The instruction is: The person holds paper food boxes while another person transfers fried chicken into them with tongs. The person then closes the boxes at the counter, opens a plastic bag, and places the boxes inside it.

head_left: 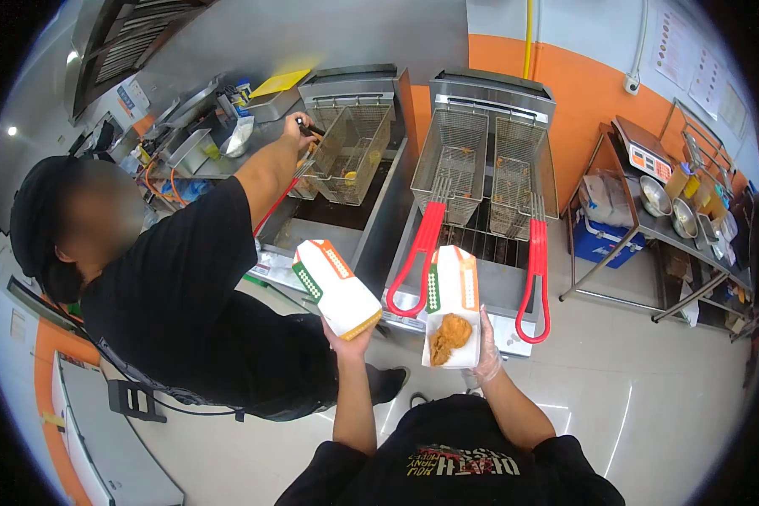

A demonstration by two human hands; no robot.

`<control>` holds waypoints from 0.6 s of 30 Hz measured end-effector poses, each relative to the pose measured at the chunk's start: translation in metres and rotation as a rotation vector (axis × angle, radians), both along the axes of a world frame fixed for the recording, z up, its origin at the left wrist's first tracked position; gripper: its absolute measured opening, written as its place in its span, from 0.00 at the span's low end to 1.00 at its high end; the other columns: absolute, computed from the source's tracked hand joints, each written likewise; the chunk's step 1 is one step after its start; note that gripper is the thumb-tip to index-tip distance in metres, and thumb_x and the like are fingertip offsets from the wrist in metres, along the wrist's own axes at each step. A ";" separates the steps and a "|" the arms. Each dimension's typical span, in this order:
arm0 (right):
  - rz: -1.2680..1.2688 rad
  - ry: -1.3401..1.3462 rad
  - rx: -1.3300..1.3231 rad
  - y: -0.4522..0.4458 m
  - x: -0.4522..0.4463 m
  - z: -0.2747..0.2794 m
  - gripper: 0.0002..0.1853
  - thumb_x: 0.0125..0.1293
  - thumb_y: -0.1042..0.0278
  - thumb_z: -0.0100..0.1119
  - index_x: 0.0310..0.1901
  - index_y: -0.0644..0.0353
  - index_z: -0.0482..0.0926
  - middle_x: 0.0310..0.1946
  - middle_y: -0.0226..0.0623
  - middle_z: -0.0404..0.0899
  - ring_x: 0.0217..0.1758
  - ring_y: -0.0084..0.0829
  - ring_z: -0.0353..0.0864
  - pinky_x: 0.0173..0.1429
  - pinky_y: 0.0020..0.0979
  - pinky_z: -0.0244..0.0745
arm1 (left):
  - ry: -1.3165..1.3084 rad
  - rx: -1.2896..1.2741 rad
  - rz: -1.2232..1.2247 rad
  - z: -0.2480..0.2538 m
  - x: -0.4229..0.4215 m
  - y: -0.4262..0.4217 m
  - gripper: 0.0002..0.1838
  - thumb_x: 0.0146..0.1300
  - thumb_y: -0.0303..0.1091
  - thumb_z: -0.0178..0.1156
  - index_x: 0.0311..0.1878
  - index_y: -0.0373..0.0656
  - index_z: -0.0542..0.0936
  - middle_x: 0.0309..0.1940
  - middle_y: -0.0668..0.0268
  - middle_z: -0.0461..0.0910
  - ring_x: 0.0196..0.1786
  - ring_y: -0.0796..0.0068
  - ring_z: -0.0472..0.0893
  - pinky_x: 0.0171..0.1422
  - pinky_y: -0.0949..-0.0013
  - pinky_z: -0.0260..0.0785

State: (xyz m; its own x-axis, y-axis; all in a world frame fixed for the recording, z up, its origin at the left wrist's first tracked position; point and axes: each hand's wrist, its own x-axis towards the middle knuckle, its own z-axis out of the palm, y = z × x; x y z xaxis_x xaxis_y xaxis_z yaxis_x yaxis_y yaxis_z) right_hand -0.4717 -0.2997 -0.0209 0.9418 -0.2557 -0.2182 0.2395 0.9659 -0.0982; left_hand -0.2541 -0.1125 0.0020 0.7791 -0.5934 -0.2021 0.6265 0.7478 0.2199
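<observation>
Co-worker's face (101, 207) blurred, wall notices' (690, 63) print too small to read.

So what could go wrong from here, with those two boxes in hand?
The fried chicken sits at the open end of the right box, so it might slide out if the right hand tips it. The red basket handles jut out near that box; a bump could jolt a basket. The co-worker stands close to the left hand, so a turn might knock the left box.
</observation>
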 end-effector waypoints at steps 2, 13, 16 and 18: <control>-0.023 0.007 -0.002 0.001 -0.002 0.004 0.37 0.73 0.33 0.47 0.72 0.51 0.66 0.66 0.44 0.74 0.67 0.47 0.76 0.72 0.55 0.69 | 0.016 -0.012 -0.002 0.004 0.000 -0.003 0.30 0.70 0.59 0.49 0.66 0.49 0.75 0.61 0.60 0.79 0.63 0.53 0.78 0.64 0.38 0.68; -0.133 -0.030 0.009 0.019 -0.009 0.035 0.38 0.73 0.31 0.44 0.73 0.52 0.64 0.66 0.45 0.73 0.65 0.47 0.77 0.69 0.54 0.73 | -0.036 -0.023 -0.092 -0.003 0.031 -0.021 0.32 0.69 0.61 0.49 0.68 0.49 0.73 0.63 0.59 0.78 0.64 0.48 0.77 0.63 0.38 0.72; -0.146 -0.036 -0.013 0.027 -0.008 0.028 0.39 0.73 0.31 0.43 0.74 0.52 0.63 0.66 0.45 0.73 0.65 0.47 0.78 0.68 0.54 0.74 | -0.090 -0.049 -0.101 -0.003 0.040 -0.022 0.33 0.69 0.60 0.51 0.68 0.48 0.73 0.63 0.57 0.78 0.64 0.45 0.76 0.66 0.39 0.70; -0.162 -0.030 -0.031 0.031 -0.006 0.027 0.38 0.73 0.30 0.43 0.73 0.51 0.64 0.65 0.44 0.74 0.64 0.47 0.78 0.68 0.53 0.74 | -0.151 -0.074 -0.123 0.001 0.048 -0.025 0.33 0.69 0.61 0.52 0.68 0.50 0.74 0.63 0.59 0.78 0.65 0.47 0.77 0.66 0.39 0.70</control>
State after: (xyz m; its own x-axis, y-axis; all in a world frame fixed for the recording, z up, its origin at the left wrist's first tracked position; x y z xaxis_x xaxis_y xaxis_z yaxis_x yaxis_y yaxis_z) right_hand -0.4779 -0.2684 0.0057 0.8935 -0.4113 -0.1805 0.3955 0.9109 -0.1179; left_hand -0.2063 -0.1371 0.0034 0.7180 -0.6949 -0.0407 0.6783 0.6852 0.2654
